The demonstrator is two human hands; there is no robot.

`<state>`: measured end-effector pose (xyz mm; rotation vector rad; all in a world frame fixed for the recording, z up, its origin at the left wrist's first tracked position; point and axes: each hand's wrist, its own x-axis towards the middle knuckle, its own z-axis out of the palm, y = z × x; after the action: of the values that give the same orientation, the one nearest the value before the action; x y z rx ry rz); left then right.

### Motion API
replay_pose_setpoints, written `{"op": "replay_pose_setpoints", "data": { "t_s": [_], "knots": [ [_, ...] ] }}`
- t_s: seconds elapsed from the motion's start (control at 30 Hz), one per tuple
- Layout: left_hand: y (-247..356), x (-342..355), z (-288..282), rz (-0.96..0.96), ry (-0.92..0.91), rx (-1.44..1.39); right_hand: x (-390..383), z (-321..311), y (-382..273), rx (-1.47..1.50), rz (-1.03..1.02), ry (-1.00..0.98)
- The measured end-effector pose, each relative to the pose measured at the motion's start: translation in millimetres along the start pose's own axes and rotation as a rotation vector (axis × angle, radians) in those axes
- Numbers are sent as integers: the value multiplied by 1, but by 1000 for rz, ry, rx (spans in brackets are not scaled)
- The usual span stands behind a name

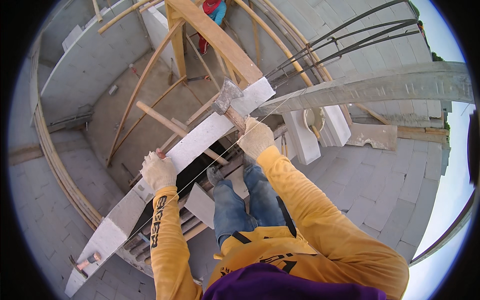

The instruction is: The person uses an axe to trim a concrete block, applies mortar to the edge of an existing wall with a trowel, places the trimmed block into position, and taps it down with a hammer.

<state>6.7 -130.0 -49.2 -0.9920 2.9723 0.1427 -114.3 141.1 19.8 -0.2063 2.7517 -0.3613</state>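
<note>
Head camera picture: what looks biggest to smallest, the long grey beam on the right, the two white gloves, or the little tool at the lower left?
1. Grey beam
2. Left glove and right glove: too alike to rank
3. Little tool

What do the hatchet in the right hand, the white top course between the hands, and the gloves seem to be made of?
Hatchet head: probably steel, dull grey and scuffed. Its handle: likely wood, brownish and worn-looking. White top course: perhaps lightweight concrete block, judging by its matte, pale, flat face. Gloves: apparently knitted fabric, off-white, soft and creased.
</note>
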Motion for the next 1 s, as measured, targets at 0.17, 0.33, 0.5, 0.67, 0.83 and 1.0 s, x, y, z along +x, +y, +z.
{"op": "replay_pose_setpoints", "data": {
  "t_s": [0.17, 0.33, 0.5, 0.67, 0.83, 1.0],
  "knots": [
    [-4, -1, 7, -29, 15, -19, -7, 3, -2, -17, -73, -50],
    [4, 2, -4, -57, -95, -21, 12, 3, 9, 79, 158, 64],
    [-4, 0, 4, -43, -63, -1, -5, -4, -11, -24, -133, -16],
    [3, 1, -2, -77, -132, -20, 10, 5, 3, 57, 154, 19],
    [-4, 0, 7, -61, -76, -4, -3, 9, -14, -10, -23, 37],
    [0, 2, 1, -65, -130, -1, 10, 5, -1, 20, 120, 19]
  ]
}}
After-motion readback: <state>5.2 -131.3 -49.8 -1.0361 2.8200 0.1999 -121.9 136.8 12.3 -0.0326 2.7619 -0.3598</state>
